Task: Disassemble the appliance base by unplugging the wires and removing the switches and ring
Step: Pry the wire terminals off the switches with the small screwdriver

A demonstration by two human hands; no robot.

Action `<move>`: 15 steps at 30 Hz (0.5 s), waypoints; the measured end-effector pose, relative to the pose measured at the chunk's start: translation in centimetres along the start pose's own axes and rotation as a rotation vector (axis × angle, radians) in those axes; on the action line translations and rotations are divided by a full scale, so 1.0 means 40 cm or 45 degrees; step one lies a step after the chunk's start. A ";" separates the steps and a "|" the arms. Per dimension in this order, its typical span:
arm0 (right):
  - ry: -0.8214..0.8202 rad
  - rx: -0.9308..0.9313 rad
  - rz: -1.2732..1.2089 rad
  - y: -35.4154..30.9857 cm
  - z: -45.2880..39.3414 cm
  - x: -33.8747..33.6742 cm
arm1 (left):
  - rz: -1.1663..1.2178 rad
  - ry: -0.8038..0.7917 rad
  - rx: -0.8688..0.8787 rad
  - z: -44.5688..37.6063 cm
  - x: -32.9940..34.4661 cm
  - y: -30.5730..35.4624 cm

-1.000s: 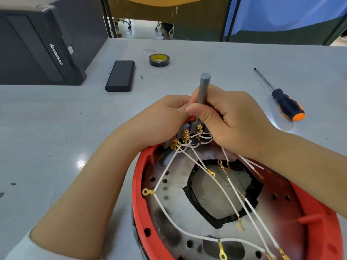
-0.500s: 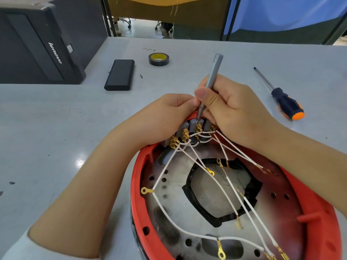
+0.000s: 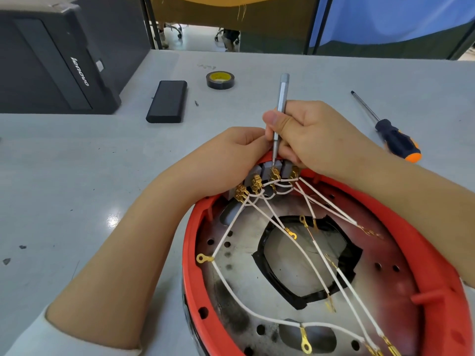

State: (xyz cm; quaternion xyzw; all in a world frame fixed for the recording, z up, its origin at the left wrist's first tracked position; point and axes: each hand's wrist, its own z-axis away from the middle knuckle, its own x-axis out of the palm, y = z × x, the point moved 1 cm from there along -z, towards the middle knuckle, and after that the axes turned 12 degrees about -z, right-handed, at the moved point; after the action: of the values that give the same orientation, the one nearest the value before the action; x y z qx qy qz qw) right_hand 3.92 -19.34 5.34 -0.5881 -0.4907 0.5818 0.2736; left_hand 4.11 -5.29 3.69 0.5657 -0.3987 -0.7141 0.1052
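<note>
Right hand (image 3: 316, 140) pinching thin grey tool (image 3: 280, 111), tip down on brass terminal at switches (image 3: 267, 176). Left hand (image 3: 228, 160) curled over base (image 3: 437, 265) rim just left of switches; what it grips, hidden. White wires (image 3: 303, 255) fanning from under both hands toward wearer across metal plate. Screwdriver (image 3: 395, 140) on desk (image 3: 77, 176) right of right hand; tape roll (image 3: 220, 79) and black case (image 3: 167, 101) beyond left hand.
</note>
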 end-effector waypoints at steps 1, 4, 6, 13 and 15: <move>0.006 -0.003 0.000 0.000 0.000 0.000 | -0.006 -0.003 -0.004 0.000 0.000 0.000; 0.047 -0.079 -0.033 0.002 0.016 0.000 | 0.000 -0.001 0.014 0.001 0.000 0.001; 0.061 -0.127 -0.104 0.006 0.032 -0.004 | 0.010 -0.001 0.028 0.001 0.000 0.001; 0.020 -0.130 -0.125 0.007 0.040 -0.003 | 0.022 0.021 0.025 -0.001 -0.001 -0.004; 0.018 -0.111 -0.119 0.004 0.034 -0.001 | 0.015 0.017 0.020 -0.001 0.000 -0.004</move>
State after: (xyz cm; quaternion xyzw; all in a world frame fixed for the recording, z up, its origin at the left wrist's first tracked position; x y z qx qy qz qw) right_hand 2.68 -19.77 5.00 -0.5800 -0.5406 0.5423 0.2780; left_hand 4.20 -5.19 3.56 0.5688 -0.4070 -0.7066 0.1077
